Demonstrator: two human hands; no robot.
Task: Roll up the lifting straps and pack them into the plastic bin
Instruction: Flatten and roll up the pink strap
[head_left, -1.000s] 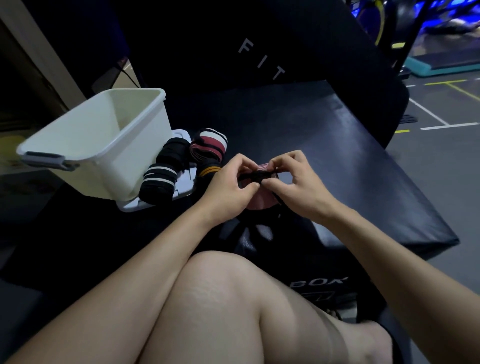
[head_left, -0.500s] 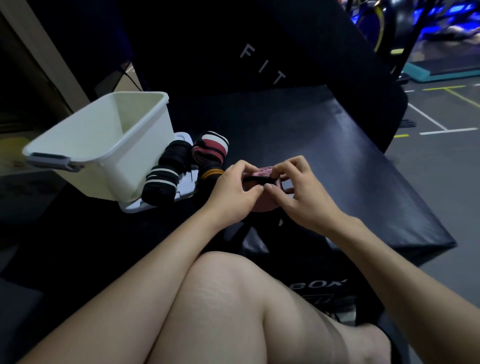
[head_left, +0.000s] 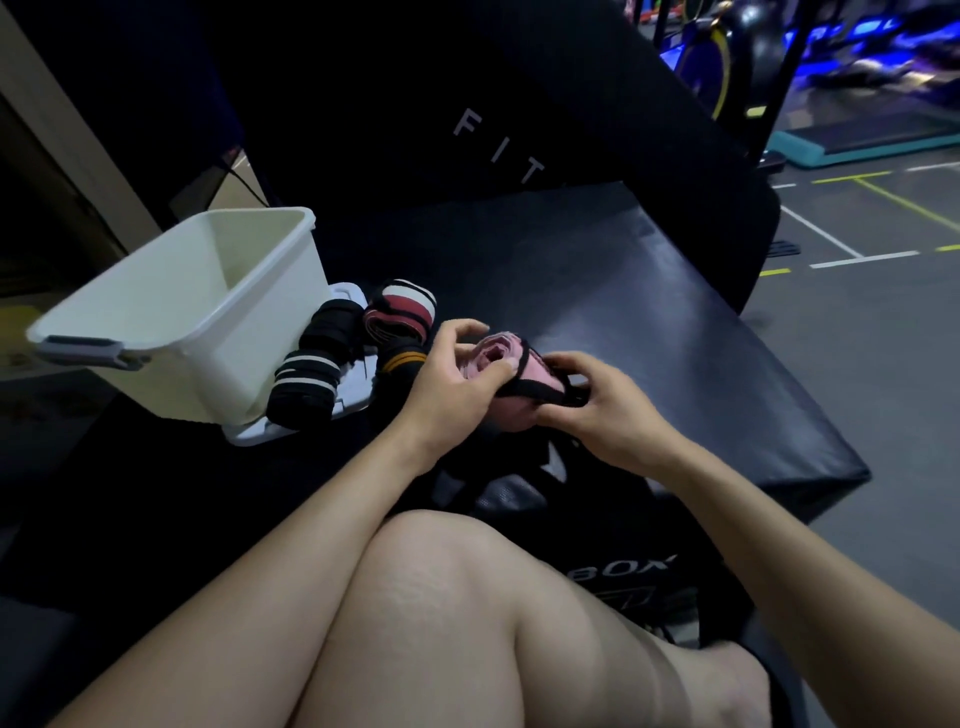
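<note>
Your left hand (head_left: 451, 375) cups the pink rolled strap (head_left: 506, 382) just above the black padded bench (head_left: 649, 332), thumb pressed on its coiled end; your right hand (head_left: 597, 402) pinches the black elastic cord (head_left: 540, 387) stretched over the roll. The strap looks light, soft and springy, likely to uncoil; hold it around the middle. The white plastic bin (head_left: 171, 322) stands left, near three finished rolls.

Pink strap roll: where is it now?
Head view, centre: the pink strap roll is held between the left hand and right hand, right of the rolled straps.
</note>
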